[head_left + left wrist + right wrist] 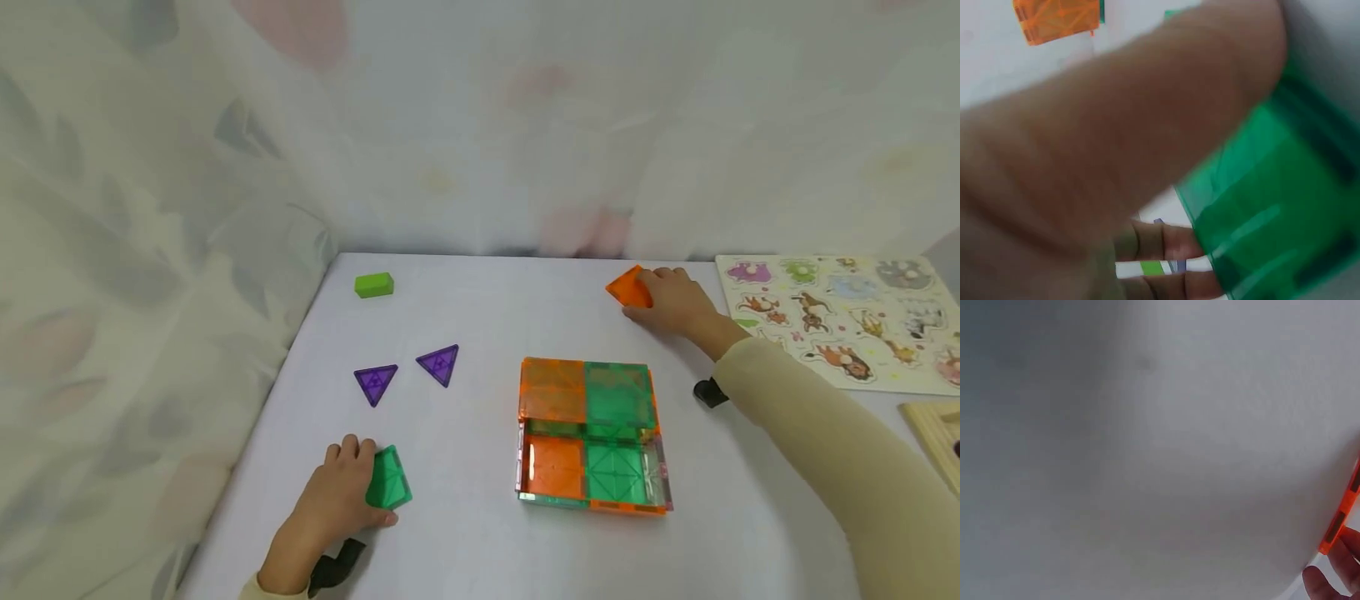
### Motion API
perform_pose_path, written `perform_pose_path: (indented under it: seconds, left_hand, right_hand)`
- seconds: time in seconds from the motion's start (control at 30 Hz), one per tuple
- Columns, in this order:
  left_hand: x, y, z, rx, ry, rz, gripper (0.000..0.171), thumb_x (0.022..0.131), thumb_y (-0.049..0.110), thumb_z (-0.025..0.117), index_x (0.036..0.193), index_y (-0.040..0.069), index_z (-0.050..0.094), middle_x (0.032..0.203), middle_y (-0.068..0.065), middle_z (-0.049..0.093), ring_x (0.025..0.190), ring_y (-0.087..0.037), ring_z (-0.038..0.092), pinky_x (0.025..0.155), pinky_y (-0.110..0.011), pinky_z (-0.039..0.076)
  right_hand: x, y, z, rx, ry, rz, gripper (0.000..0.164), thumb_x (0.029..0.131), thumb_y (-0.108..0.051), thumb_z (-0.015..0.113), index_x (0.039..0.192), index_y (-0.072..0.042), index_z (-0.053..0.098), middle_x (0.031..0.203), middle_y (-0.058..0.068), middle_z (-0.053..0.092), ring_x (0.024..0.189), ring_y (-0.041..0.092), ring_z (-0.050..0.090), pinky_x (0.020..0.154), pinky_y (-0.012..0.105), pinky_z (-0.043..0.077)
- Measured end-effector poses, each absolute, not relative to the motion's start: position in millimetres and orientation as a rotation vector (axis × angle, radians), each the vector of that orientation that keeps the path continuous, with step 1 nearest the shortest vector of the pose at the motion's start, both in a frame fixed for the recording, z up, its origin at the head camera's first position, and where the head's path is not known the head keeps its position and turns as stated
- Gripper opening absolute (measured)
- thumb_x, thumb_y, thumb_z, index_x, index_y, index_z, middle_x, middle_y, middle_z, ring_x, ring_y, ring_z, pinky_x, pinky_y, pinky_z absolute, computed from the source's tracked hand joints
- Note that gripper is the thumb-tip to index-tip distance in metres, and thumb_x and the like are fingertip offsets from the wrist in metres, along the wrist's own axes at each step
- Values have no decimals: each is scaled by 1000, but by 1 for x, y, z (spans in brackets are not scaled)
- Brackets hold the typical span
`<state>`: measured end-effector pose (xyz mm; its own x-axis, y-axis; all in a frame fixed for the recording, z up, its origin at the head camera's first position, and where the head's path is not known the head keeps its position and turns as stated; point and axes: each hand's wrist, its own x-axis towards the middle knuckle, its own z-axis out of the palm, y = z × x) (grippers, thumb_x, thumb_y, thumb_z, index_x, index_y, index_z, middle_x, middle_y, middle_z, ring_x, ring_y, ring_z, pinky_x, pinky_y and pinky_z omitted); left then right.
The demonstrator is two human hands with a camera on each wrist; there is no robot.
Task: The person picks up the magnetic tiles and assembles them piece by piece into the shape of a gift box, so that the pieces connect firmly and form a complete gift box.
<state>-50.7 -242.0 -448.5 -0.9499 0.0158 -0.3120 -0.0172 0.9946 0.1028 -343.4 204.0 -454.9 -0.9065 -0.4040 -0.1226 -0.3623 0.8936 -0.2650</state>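
Note:
On the near left of the table, my left hand (337,492) grips a translucent green magnetic tile (388,479). In the left wrist view the thumb crosses in front of this green tile (1285,200), and two fingertips (1182,242) show at its edge. My right hand (671,304) reaches to the back of the table and holds an orange magnetic tile (628,287) between thumb and fingers. Only that orange tile's edge (1338,522) enters the right wrist view. Between the hands stands a low box of orange and green tiles (551,392), its near half uncovered.
Two purple triangular tiles, one left (375,383) and one right (439,364), lie beyond my left hand. A light green block (374,285) sits at the back left. An animal puzzle board (810,379) lies right of my right hand, with a wooden board (930,433) nearer.

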Motion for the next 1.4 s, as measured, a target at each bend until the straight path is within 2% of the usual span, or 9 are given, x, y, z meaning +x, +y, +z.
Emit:
perform_pose_path:
  seconds: [0.17,0.33,0.5,0.7,0.83,0.93,1.1,1.3,1.4]
  left_hand:
    - [-49,-239,-447,64,2828,101,92,56,55,87,122,1,52,109,-11,54,94,-27,49,74,-45,51]
    - [-48,-234,-448,293,2908,-84,87,56,61,82,114,1,55,103,-11,58,93,-27,54,76,-46,51]
    - [-54,-223,-443,495,2984,41,86,58,57,82,118,1,54,108,-9,57,96,-21,53,80,-38,52]
    - [-76,-170,-403,815,3044,335,83,59,50,85,121,4,54,112,-4,53,99,-14,49,80,-30,54]
    - [-93,-127,-381,1090,3013,335,82,61,52,82,122,4,54,113,-4,54,102,-16,49,88,-28,51]
    - [-103,-103,-375,1202,2974,214,84,63,58,79,122,4,55,113,-4,55,101,-17,49,90,-28,48]
    - [-111,-79,-383,1247,2934,-1,85,63,64,76,121,6,57,112,-4,55,98,-18,48,84,-30,47]
    - [-112,-64,-397,1292,2970,-127,57,69,61,71,99,12,63,102,1,54,92,-16,47,74,-26,42]
    - [-111,-60,-399,1310,2975,-94,48,72,56,70,92,14,61,101,1,55,90,-16,47,75,-27,43]
  right_hand:
    - [-328,213,-455,-604,2894,-407,68,90,-41,60,139,1,40,134,30,45,109,45,42,87,54,43]
    - [-315,220,-460,-606,2906,-443,68,90,-42,61,139,1,41,136,29,45,111,46,41,90,55,42]
    - [-310,221,-463,-605,2907,-485,68,90,-43,61,140,-1,42,140,28,43,116,46,39,96,56,40]
    - [-309,221,-464,-590,2905,-478,68,89,-43,62,139,-1,42,140,27,43,114,44,40,94,54,41]
    - [-309,222,-466,-578,2906,-498,68,89,-43,63,139,-1,43,139,27,44,113,43,41,93,53,41]
    - [-307,223,-467,-556,2912,-506,68,89,-43,63,139,-2,43,138,26,45,110,41,41,89,50,42]
    - [-303,225,-467,-545,2898,-496,70,87,-43,63,140,-4,40,135,24,49,105,38,43,80,45,43]
    - [-298,229,-463,-565,2889,-507,72,85,-42,65,141,-6,39,128,22,55,101,36,45,73,40,44]
    - [-296,232,-462,-559,2890,-507,72,85,-41,66,142,-5,39,127,21,56,101,36,45,73,39,44]
